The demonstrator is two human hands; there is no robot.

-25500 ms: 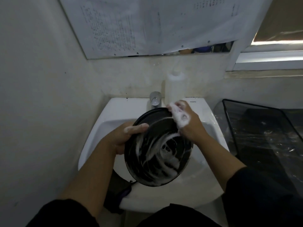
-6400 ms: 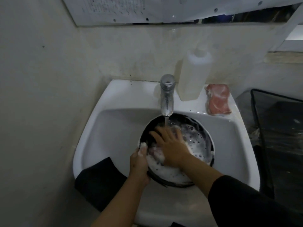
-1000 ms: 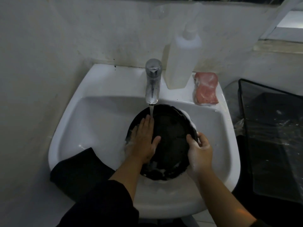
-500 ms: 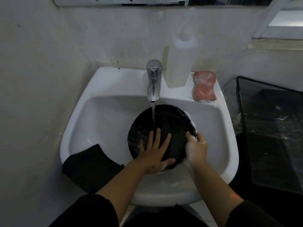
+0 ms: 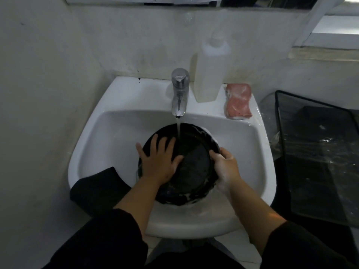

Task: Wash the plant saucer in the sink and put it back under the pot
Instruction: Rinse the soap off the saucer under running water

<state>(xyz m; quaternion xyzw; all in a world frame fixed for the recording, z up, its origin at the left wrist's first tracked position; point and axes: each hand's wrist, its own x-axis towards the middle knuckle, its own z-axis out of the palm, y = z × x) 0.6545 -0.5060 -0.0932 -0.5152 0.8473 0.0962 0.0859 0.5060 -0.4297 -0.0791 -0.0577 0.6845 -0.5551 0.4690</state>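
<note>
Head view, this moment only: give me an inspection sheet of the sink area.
Surface: white sink, wet, tap running.
Job's things: black saucer tilted in the basin under the stream, foam on its lower rim; no pot in view.
Clutter: white bottle and pink sponge on the back ledge; dark cloth over the sink's left edge.
Grips: left hand flat on the saucer; right hand grips its rim.
Cables: nothing seen.
Surroundings: wall, black mesh bin at right.

Single head-worn wide-angle view, looking steeply down and forward, close above the white sink [image 5: 124,121]. Faucet [image 5: 180,92] near frame centre; wall [image 5: 38,94] fills the left, both forearms enter from the bottom edge
</note>
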